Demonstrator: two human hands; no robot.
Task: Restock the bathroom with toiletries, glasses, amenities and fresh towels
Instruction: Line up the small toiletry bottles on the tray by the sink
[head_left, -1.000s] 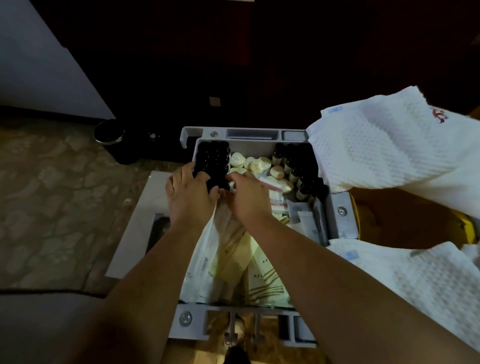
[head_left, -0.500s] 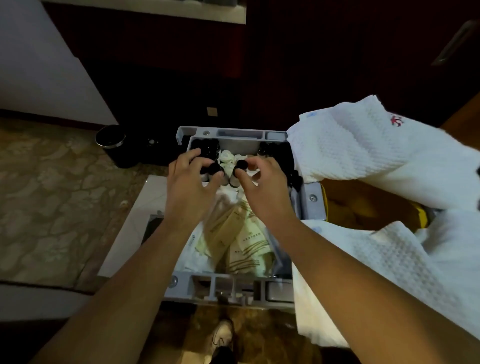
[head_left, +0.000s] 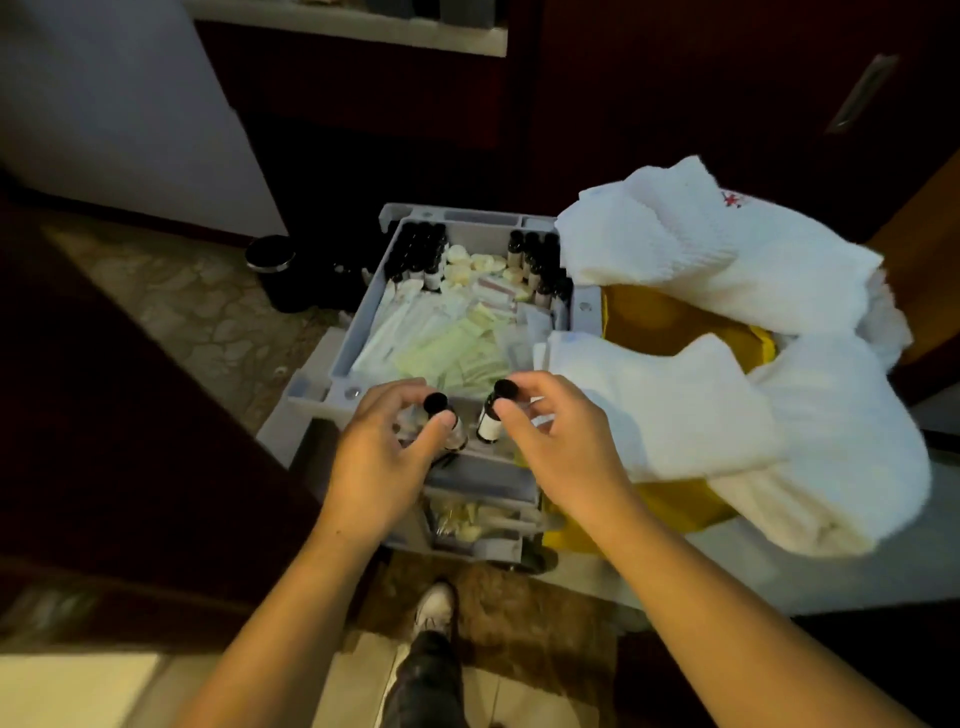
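On my feed the largest things are the white towels (head_left: 727, 291), heaped over a yellow bag (head_left: 660, 317) on the right. Just beside them on the left sits the grey tray (head_left: 337, 387), with pale sachets (head_left: 457, 353) filling its near part and rows of dark bottles (head_left: 415, 252) standing in its far corners. Over the tray's near rim I see the left hand (head_left: 384, 447), fingers and thumb curled round a small dark bottle (head_left: 435, 403) with a black cap, held roughly upright. Close by, the right hand (head_left: 561, 436) pinches a second bottle (head_left: 488, 423) near its cap, the other fingers loosely bent. The two bottles are near each other but apart.
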